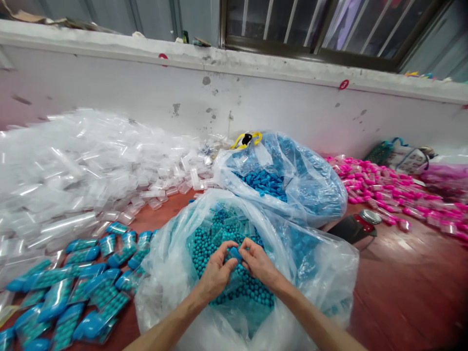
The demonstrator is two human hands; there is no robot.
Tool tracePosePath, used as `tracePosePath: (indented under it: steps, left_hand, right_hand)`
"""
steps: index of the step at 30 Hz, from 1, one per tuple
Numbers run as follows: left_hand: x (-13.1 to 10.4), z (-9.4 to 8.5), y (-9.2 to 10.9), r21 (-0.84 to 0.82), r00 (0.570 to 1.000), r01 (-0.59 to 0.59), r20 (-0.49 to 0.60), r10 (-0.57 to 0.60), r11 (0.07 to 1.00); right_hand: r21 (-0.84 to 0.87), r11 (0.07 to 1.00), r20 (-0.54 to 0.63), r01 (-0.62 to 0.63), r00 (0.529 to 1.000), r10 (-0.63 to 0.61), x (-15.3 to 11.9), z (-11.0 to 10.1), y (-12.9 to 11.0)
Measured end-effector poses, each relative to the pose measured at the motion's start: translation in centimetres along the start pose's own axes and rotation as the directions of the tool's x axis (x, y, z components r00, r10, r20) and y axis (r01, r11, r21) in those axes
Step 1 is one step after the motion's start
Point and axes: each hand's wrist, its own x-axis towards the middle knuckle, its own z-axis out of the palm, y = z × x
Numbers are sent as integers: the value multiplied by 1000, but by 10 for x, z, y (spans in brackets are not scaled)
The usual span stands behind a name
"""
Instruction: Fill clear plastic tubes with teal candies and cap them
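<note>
My left hand and my right hand meet over an open clear plastic bag. Between their fingertips is a small blue cap, pinched from both sides. Whether a clear container is joined to it cannot be made out. Round teal beads fill the bag below the hands, with some clear containers lying on them. To the left lie several clear containers filled with teal beads and closed with blue caps.
A large pile of empty clear containers rises at the left against the white wall. Behind the bead bag stands a bag of blue caps. Pink-capped containers and a dark flask with a metal lid are on the right.
</note>
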Motion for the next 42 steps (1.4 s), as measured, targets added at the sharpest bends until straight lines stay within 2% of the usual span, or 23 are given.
tracePosePath:
  steps: [3, 7, 12, 15, 18, 20, 22, 29, 33, 36, 38, 42]
  left_hand:
    - [0, -2, 2, -19, 1000, 28, 5, -28, 999]
    - [-1, -6, 6, -35, 995, 68, 70, -66, 997]
    - [-7, -6, 9, 108, 999, 35, -28, -32, 994]
    - [-7, -8, 8, 74, 998, 51, 30, -53, 996]
    - [-3, -9, 5, -36, 993, 76, 88, -72, 996]
    - [-2, -9, 3, -61, 994, 89, 68, -85, 994]
    - [-2, -9, 4, -51, 994, 101, 55, -98, 994]
    - [-6, -7, 14, -66, 985, 156, 83, -151, 985]
    - [-10, -4, 7, -36, 996, 88, 16, -88, 995]
    - [-13, -2, 3, -8, 998, 51, -24, -51, 999]
    - [-13, -2, 3, -41, 998, 60, 4, -60, 997]
    - [-14, -5, 5, -152, 989, 120, 106, -104, 981]
  right_hand:
    - [24, 1000, -26, 17, 1000, -16, -4, 4, 2]
    - [121, 991, 69, -57, 996, 49, -7, 4, -6]
    - [10, 1000, 35, -13, 999, 13, -10, 3, -4]
    - [-36, 998, -33, 55, 998, -56, -13, 6, 2]
    - [67, 997, -84, 40, 996, -35, -15, 11, 6]
    - [164, 986, -80, 16, 997, -3, -15, 13, 6]
    - [189, 982, -73, 13, 997, 1, -15, 15, 6]
    - [44, 998, -49, 55, 997, -53, -17, 12, 8]
    - [-22, 998, -5, 62, 998, -62, -17, 9, 9]
    - [-120, 985, -32, 123, 991, -128, -18, 9, 6]
    - [-165, 975, -33, 147, 987, -155, -19, 7, 4]
    - [-70, 996, 127, 54, 991, -45, -20, -2, -3]
